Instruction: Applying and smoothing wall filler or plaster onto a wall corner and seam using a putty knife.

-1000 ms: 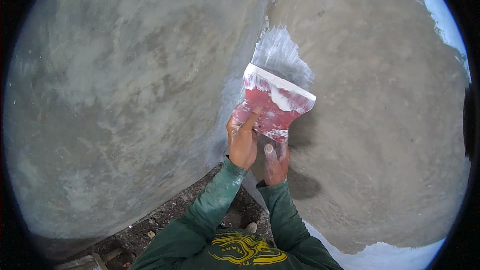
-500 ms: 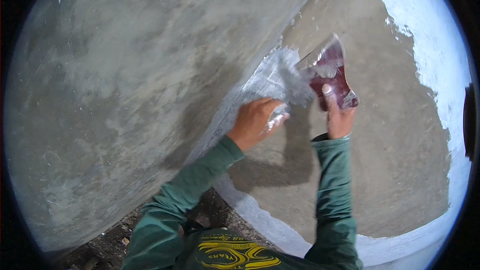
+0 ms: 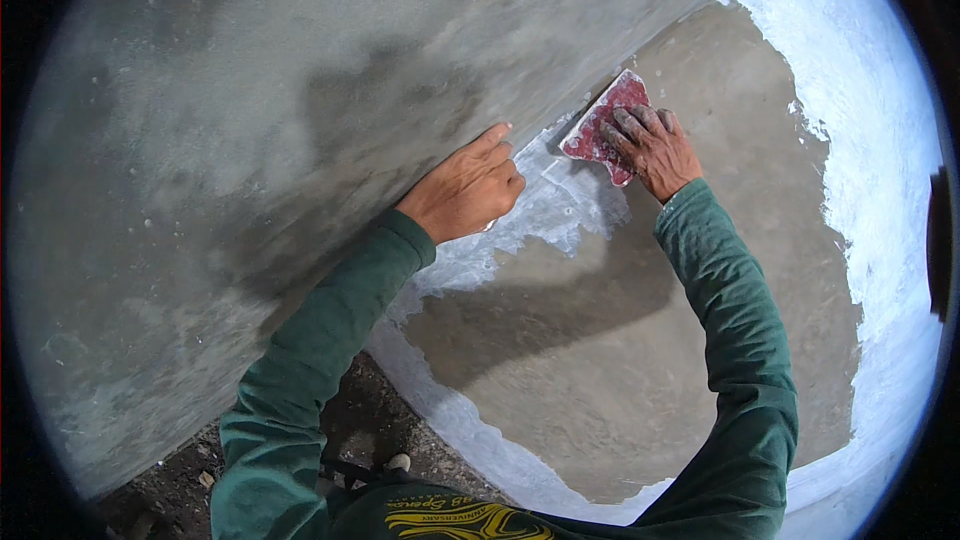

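Observation:
My right hand (image 3: 655, 152) grips a dark red, putty-smeared flat spreader (image 3: 606, 130) with a concave waist. Its long edge lies at the corner between the two walls, above a patch of wet whitish putty (image 3: 570, 202). The fingers lie over the spreader's face; the thumb is hidden. My left hand (image 3: 465, 185) is at the grey wall beside the same corner, to the left of the putty. Its index finger points up along the corner while the other fingers are curled in. A small white bit shows under that hand, but what it holds is hidden.
A bare grey wall (image 3: 220, 120) fills the left side. The right wall's brown-grey surface (image 3: 590, 380) is bordered by a white coated band (image 3: 860, 270) with a ragged edge. Dark ground with debris (image 3: 370, 420) shows at the bottom.
The spreader has turned over and moved up-left to the corner, with my right hand now over it. My left hand has shifted up-left to the wall. The putty patch is less covered.

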The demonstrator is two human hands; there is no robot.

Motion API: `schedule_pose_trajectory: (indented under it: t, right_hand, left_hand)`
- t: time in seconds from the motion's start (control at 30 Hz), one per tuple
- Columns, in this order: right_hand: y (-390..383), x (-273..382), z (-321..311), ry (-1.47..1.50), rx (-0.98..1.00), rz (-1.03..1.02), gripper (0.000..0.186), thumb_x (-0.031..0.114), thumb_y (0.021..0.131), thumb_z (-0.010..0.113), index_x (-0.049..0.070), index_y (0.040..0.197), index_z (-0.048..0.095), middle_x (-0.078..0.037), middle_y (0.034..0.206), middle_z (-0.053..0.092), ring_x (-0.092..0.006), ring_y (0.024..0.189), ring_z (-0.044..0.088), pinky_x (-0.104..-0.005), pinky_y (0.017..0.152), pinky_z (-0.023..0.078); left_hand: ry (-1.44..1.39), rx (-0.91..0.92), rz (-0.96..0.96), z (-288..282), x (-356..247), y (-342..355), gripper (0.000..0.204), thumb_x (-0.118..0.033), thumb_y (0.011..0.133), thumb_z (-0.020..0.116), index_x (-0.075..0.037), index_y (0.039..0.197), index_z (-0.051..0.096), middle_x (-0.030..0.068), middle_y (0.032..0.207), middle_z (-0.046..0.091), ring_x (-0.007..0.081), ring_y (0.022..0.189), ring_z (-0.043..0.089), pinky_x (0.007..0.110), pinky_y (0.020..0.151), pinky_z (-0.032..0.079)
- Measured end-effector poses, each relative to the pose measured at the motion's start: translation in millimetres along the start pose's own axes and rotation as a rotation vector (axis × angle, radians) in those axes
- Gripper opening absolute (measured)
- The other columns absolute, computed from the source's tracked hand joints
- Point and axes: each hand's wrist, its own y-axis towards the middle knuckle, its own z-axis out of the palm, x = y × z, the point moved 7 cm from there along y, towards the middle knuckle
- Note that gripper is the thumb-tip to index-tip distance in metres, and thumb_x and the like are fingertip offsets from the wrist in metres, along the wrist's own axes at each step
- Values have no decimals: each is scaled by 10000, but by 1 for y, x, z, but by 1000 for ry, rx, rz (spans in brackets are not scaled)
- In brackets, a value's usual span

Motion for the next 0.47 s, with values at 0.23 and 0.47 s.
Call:
schedule_pose_trajectory:
  t: [0.23,0.47]
  right_hand:
    - [9,5,22,-72,5,24,524,237,913,440,207,1436,428,-22,1446,432,-225,1262,418,-411,1012,336]
    - [13,15,44,-47,24,43,567,222,911,447,220,1472,363,-14,1477,400,-225,1278,407,-412,992,349]
  left_hand:
    - [54,-58,0,4,2,1,38,-89,785,626,-56,788,643,83,729,601,204,861,597,402,1146,297]
    - [60,-63,-2,6,1,1,29,-79,788,632,-61,767,640,68,702,591,192,814,592,400,1150,295]
